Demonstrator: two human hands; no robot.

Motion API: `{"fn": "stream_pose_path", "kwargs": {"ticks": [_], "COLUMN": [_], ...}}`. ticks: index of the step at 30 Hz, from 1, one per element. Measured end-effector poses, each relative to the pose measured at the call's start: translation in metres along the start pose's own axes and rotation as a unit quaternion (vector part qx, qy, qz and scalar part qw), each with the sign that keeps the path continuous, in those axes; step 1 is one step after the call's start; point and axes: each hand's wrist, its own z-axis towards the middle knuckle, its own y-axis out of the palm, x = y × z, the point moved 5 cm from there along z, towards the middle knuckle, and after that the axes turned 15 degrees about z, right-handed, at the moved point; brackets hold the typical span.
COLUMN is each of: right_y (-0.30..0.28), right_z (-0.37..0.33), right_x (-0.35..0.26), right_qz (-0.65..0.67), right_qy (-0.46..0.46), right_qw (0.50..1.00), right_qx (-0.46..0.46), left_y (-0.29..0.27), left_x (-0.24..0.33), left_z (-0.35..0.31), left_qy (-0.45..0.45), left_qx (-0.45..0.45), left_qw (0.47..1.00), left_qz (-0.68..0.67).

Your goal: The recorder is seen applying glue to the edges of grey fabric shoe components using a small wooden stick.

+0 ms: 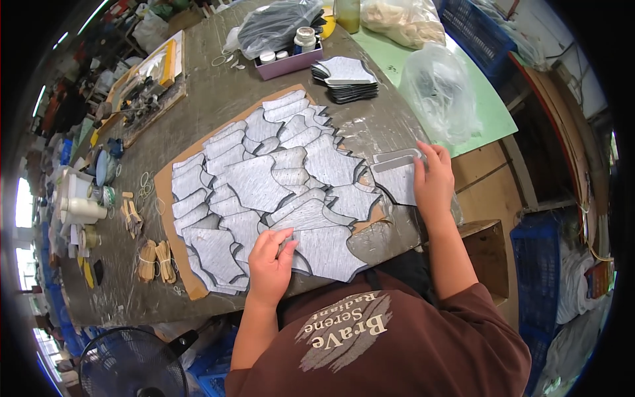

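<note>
Brown shirt (423,344): three lines of pale lettering (349,330) over grey brushed patch (338,353).

Two hands (270,261), one purple box (291,66) and one fan (132,364) are visible. Grey cut pieces (248,182) apparently exceed twenty; overlap prevents exact counting.

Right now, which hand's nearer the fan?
Left. The left hand is over the gray pieces, right of the fan; the right hand is farther right, at another gray piece.
</note>
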Motion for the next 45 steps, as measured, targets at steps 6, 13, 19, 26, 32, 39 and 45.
{"fn": "stream_pose_path", "kwargs": {"ticks": [6, 13, 19, 26, 32, 39, 45], "right_y": [0.038, 0.055, 0.064, 0.064, 0.065, 0.066, 0.043], "right_z": [-0.075, -0.093, -0.098, -0.096, -0.103, -0.127, -0.146], "right_x": [-0.1, -0.125, -0.119, -0.12, -0.12, -0.121, -0.121], "right_qz": [0.394, 0.417, 0.473, 0.465, 0.474, 0.627, 0.531], "right_qy": [0.01, 0.019, 0.127, 0.132, 0.154, 0.287, 0.289], "right_qw": [0.843, 0.798, 0.731, 0.742, 0.73, 0.555, 0.581], "right_qx": [-0.365, -0.434, -0.475, -0.464, -0.468, -0.465, -0.545], "left_y": [0.0, 0.005, 0.008, 0.006, 0.005, 0.011, -0.025], "left_x": [0.023, 0.031, 0.03, 0.026, 0.029, 0.014, 0.047], "left_z": [-0.003, -0.011, -0.013, -0.012, -0.017, -0.042, -0.052], "left_qy": [0.052, 0.124, 0.125, 0.108, 0.105, -0.112, 0.15], "left_qx": [0.02, 0.006, -0.011, -0.015, -0.021, -0.05, 0.012], "left_qw": [0.979, 0.992, 0.987, 0.991, 0.988, 0.908, 0.984], "left_qz": [-0.196, -0.005, -0.101, -0.078, -0.111, -0.401, -0.095]}}
